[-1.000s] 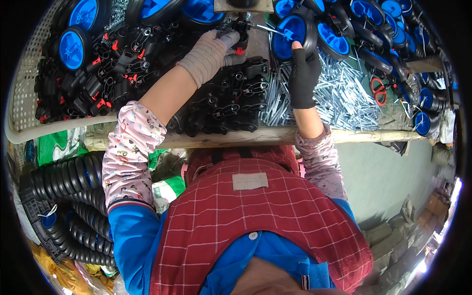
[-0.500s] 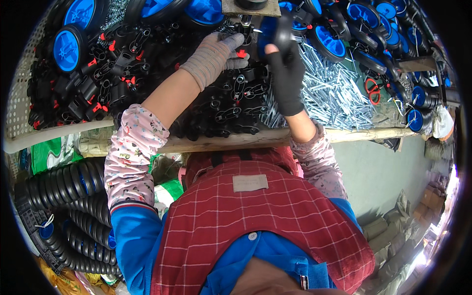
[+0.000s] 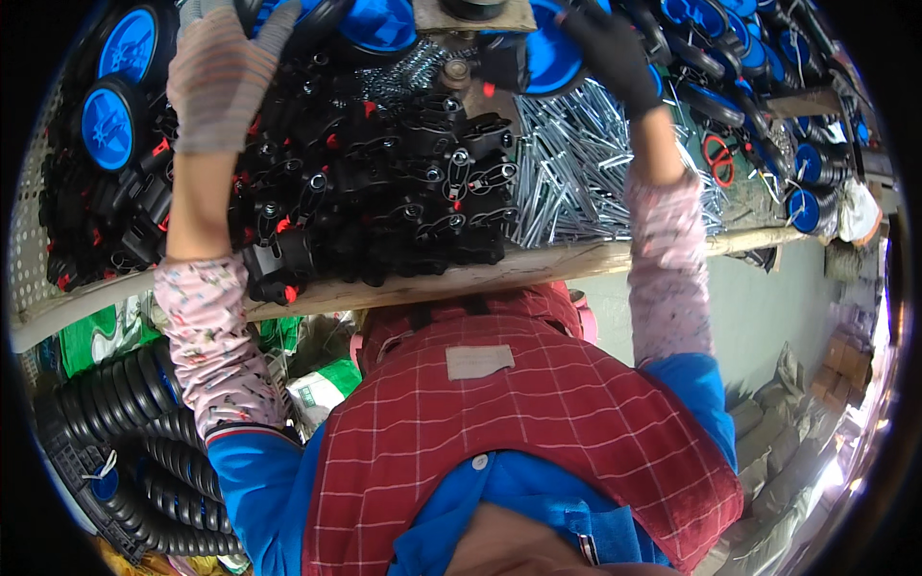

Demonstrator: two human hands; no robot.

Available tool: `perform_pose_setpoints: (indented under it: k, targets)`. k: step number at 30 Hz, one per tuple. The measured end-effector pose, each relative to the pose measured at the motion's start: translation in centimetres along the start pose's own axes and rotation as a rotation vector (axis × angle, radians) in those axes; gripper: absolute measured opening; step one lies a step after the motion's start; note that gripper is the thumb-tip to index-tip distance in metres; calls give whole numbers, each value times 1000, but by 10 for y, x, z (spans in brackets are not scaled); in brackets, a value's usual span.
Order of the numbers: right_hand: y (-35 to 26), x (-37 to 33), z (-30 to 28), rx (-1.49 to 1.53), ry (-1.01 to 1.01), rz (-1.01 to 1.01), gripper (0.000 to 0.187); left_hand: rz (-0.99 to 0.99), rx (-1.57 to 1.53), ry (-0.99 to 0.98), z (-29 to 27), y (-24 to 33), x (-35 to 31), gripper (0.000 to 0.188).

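My left hand (image 3: 219, 82), in a grey striped glove, is over the far left of the bench among black-tyred blue wheels. Its thumb and fingers are spread beside a wheel (image 3: 331, 21); some fingertips are cut off by the upper edge. My right hand (image 3: 615, 58), in a black glove, grips the right rim of a blue wheel (image 3: 549, 60). That wheel sits beside a black bracket (image 3: 502, 65) with a red tab, below a small press plate (image 3: 519, 16). Many black caster brackets (image 3: 384, 187) with red tabs lie between my arms.
Loose metal pins (image 3: 576, 163) are heaped right of the brackets, with springs (image 3: 408, 72) behind. Red-handled scissors (image 3: 717, 160) lie farther right, near more wheels (image 3: 715, 101). A wooden edge (image 3: 538, 261) bounds the bench. Stacked tyred wheels (image 3: 115, 384) stand low at the left.
My left hand has moved from the middle, under the press, to the wheels at far left. My right hand has shifted away and right; the wheel now shows its blue face beside the bracket.
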State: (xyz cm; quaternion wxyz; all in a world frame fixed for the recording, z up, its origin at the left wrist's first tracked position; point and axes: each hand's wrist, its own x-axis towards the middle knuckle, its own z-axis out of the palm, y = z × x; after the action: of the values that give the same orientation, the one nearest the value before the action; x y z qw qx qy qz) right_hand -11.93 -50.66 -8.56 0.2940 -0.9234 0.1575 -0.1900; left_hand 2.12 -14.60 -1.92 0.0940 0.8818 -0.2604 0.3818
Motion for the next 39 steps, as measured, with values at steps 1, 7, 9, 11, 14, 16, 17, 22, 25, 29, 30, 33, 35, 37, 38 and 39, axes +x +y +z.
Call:
perform_pose_setpoints:
  k: [1,7,9,11,14,16,17,22,25,29,30,33,35,37,38,39]
  targets:
    - [5,19,-21,66,-79,-218,23,4,1,-93,6,-8,8,66]
    - [12,26,-57,-261,110,-579,20,-178,75,-175,-7,-26,38,49]
    - [20,-11,-29,305,-383,-162,29,-219,42,-38,-40,-24,27,40]
    - [36,-42,-7,-181,-518,-128,34,-265,-6,68,-73,-13,2,33]
    - [51,-65,17,-175,-433,-114,28,-2,-326,188,-95,17,-46,25]
    - [45,-66,21,-118,-272,-169,28,258,-488,118,-95,42,-75,25]
    - [37,-66,18,-111,-228,-161,29,357,-650,42,-86,53,-85,27]
    - [-32,-92,-16,1074,-278,-19,21,628,-747,-29,-54,85,-125,30]
    - [-73,-111,-16,935,-346,-135,29,662,-788,-6,-44,90,-134,30]
    - [-96,-110,-17,657,-350,-353,24,592,-844,37,-41,90,-137,33]
    - [-99,-108,-15,607,-350,-432,24,598,-861,31,-42,89,-137,33]
    - [-106,-104,-26,508,-566,-650,84,577,-914,11,-45,87,-139,34]
    - [-110,-108,-30,462,-688,-786,127,457,-1004,13,-47,90,-140,34]
    - [-109,-121,-41,295,-638,-797,113,351,-1158,-36,-50,96,-139,33]
    - [-104,-127,-48,133,-624,-851,112,344,-1166,-49,-52,101,-137,31]
    - [-100,-136,-48,-83,-503,-943,98,312,-1188,-56,-55,107,-134,29]
